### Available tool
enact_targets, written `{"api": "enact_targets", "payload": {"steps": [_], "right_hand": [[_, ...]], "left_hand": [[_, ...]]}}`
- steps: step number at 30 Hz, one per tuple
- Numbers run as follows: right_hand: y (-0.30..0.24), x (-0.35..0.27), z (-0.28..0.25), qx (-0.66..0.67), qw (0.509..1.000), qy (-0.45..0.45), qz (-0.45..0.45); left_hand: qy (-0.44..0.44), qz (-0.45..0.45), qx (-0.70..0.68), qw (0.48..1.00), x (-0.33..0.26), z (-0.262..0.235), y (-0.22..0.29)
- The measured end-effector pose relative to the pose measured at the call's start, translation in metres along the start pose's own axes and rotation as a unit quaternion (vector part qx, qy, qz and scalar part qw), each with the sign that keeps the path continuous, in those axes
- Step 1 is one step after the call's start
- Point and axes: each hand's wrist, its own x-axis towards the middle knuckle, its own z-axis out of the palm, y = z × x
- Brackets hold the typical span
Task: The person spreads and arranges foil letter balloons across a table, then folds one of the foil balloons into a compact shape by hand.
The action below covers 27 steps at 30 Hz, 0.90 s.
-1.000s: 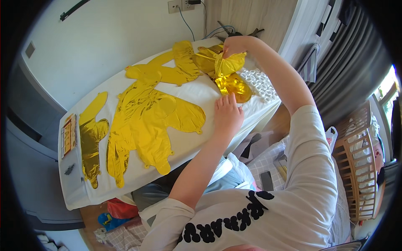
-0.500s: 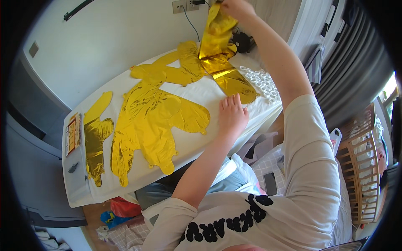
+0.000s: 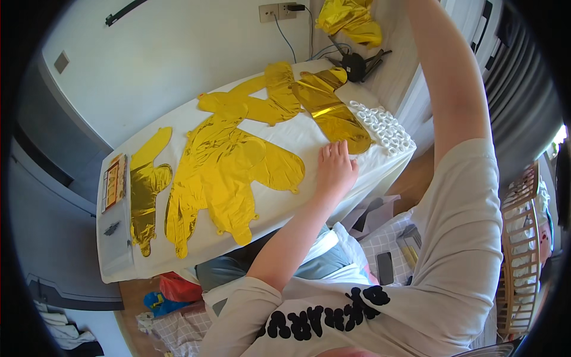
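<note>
My left hand (image 3: pixel 337 171) lies palm down on the white-covered table, fingers stretched out at the near end of a flat gold foil balloon (image 3: pixel 329 111). Nothing shows in its grip. My right arm (image 3: pixel 449 77) reaches up past the top edge, so the right hand is out of sight. Left of that arm, a crumpled gold foil balloon (image 3: pixel 351 22) appears above the table's far end; whether the hand holds it is hidden. More flat gold foil balloons (image 3: pixel 229 172) overlap across the middle of the table. Another gold balloon (image 3: pixel 146 202) lies alone toward the left.
White rings (image 3: pixel 386 128) cluster at the table's right end. A black router (image 3: pixel 354 66) with antennas and cables stands at the far corner. A clear package (image 3: pixel 115 184) lies on the left end. A phone (image 3: pixel 385 268) rests beside me; a wooden crib (image 3: pixel 518 250) stands right.
My right hand has lifted away up and right, out of view. The gold foil it gripped has moved up off the table balloons. My left hand stays on the table; the view has shifted slightly.
</note>
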Motion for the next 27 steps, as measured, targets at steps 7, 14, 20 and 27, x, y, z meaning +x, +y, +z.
{"api": "enact_targets", "payload": {"steps": [7, 14, 20, 27], "right_hand": [[-0.039, -0.07, -0.108, -0.343, 0.857, -0.18, -0.339], [0.006, -0.309, -0.23, 0.058, 0.811, -0.168, -0.558], [0.015, -0.399, -0.19, 0.412, 0.672, -0.395, -0.471], [0.026, -0.52, -0.057, 0.74, 0.473, -0.407, 0.252]], "left_hand": [[0.148, 0.0, -0.064, 0.987, 0.003, 0.008, 0.008], [-0.111, -0.105, -0.888, 0.434, 0.017, -0.095, 0.027], [-0.16, -0.069, -0.924, 0.34, -0.052, -0.102, 0.01], [-0.231, -0.093, -0.963, 0.104, -0.134, -0.113, -0.022]]}}
